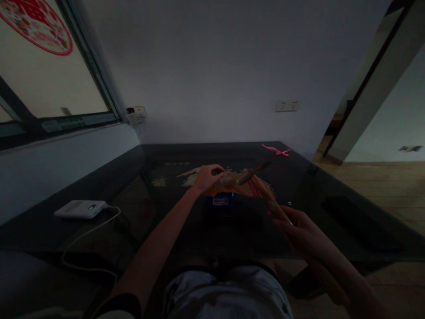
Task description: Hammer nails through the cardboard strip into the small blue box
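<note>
My left hand (206, 178) is closed in a pinch at the left end of an orange-brown, shiny piece with a red stripe (244, 189). What its fingertips hold is too small and dark to make out. Under that piece stands a blue box with a white label (220, 201). From the right, my right hand (300, 228) grips the wooden handle of a hammer (274, 204). The hammer's head, dark at its far end, is over the brown piece, close to my left fingertips; whether it touches cannot be seen. Pale scraps (190, 178) lie behind my left hand.
The dark, glossy table (186, 235) meets the wall at the back. A white power bank (81, 209) with a white cable lies at left. Far back right is a pink ribbon (280, 152). A flat black object (358, 221) rests near the right edge.
</note>
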`<move>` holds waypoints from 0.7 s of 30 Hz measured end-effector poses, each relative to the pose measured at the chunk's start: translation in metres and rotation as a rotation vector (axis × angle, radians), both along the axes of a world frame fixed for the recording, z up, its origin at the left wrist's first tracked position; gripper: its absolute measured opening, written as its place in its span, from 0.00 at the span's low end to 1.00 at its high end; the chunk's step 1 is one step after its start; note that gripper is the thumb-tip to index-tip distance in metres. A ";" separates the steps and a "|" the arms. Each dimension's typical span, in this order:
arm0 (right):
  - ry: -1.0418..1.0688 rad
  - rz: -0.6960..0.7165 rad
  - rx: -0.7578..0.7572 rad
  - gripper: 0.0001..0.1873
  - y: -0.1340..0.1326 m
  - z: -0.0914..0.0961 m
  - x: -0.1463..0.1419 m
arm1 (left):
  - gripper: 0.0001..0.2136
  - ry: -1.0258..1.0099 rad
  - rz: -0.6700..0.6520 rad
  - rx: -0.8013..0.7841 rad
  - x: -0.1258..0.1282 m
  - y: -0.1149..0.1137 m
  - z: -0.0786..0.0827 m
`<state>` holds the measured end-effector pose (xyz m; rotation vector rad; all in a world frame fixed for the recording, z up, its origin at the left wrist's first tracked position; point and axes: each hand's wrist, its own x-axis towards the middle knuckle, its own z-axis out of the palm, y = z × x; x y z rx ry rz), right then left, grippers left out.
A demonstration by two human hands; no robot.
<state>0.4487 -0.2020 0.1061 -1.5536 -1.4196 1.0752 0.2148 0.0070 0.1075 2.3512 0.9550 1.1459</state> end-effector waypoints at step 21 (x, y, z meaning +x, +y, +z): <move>-0.239 0.224 0.171 0.15 0.059 0.068 -0.017 | 0.08 0.009 0.044 -0.101 -0.004 0.011 -0.012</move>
